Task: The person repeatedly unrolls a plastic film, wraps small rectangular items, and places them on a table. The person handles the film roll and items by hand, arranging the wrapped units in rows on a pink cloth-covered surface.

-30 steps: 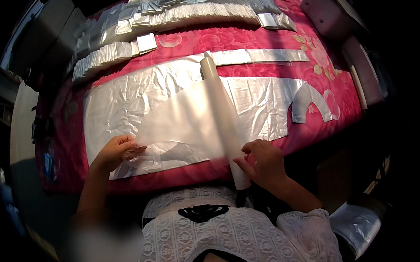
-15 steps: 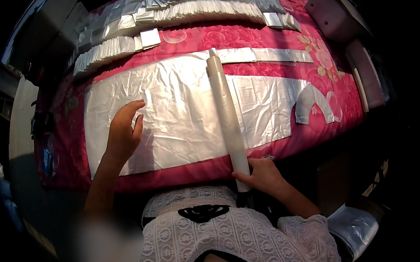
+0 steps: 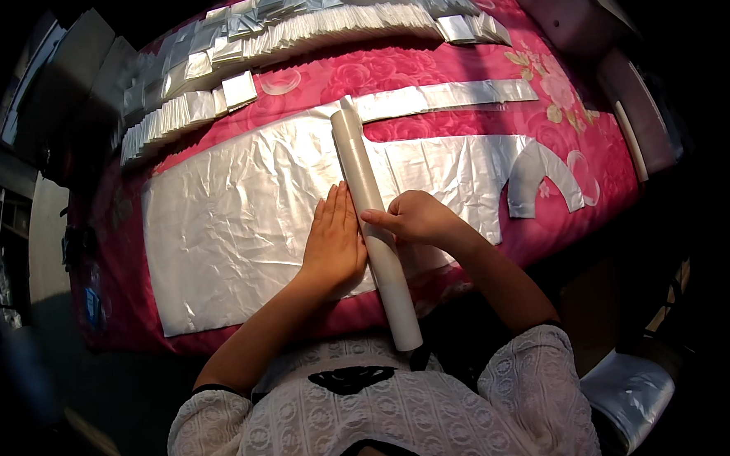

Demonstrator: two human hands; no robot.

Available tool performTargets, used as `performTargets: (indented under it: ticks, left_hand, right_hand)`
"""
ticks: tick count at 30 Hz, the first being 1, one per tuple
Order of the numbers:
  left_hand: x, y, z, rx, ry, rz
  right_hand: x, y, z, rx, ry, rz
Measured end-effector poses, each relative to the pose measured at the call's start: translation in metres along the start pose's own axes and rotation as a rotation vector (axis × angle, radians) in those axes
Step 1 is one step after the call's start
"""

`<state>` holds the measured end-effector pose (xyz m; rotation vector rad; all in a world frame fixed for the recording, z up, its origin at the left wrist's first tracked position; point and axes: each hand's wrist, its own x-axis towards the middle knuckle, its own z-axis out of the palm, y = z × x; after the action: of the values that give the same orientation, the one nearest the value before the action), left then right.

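A thin, shiny whitish plastic sheet point(image 3: 225, 227) lies spread and wrinkled, with a long straight strip along its far right side and a curved loop at its right end. Across it, pointing away from me, rests a long pale roll point(image 3: 360, 158), its near end jutting past the table edge. My left hand point(image 3: 333, 242) is flat on the sheet, fingers stretched out together, close against the roll's left side. From the right, my right hand point(image 3: 422, 218) grips the roll near its middle, thumb across the top and fingers curled; their tips are hidden.
A pink flowered cloth point(image 3: 373, 66) covers the table. Rows of folded plastic packets point(image 3: 338, 21) stand along the far side, with a shorter row point(image 3: 170, 123) at the left. Pale boxes point(image 3: 572, 11) stand at the far right. A folded plastic sheet point(image 3: 630, 396) lies low at the right.
My right hand has moved from the roll's near end up to its middle. My left hand has come down from above the sheet to lie beside the roll. The roll has shifted slightly left.
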<state>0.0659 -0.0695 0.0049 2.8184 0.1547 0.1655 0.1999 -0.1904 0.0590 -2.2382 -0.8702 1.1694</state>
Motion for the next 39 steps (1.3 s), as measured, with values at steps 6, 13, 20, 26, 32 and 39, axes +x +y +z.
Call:
performTargets:
  ticks: [6,13,20,26,32,39]
  left_hand:
    - [0.002,-0.002,0.002,0.021,0.019,0.06]
    - [0.001,-0.002,0.0,0.008,0.014,0.021]
    - [0.003,0.003,-0.004,-0.049,-0.016,0.012]
    - [0.0,-0.003,0.007,-0.042,0.037,-0.018]
    - [0.001,-0.015,0.023,0.122,0.232,0.137]
    - [0.005,-0.002,0.028,-0.01,0.152,0.042]
  right_hand:
    - [0.114,-0.005,-0.036,0.772,0.022,0.003]
    - [0.146,0.023,-0.091,1.886,0.393,-0.241]
    - [0.083,0.075,-0.222,1.678,0.7,-0.686]
    - [0.056,-0.116,-0.075,0.981,0.523,-0.903]
    - [0.1,-0.209,0.136,0.19,0.287,-0.9]
    - [0.068,-0.206,0.189,-0.199,0.061,-1.011]
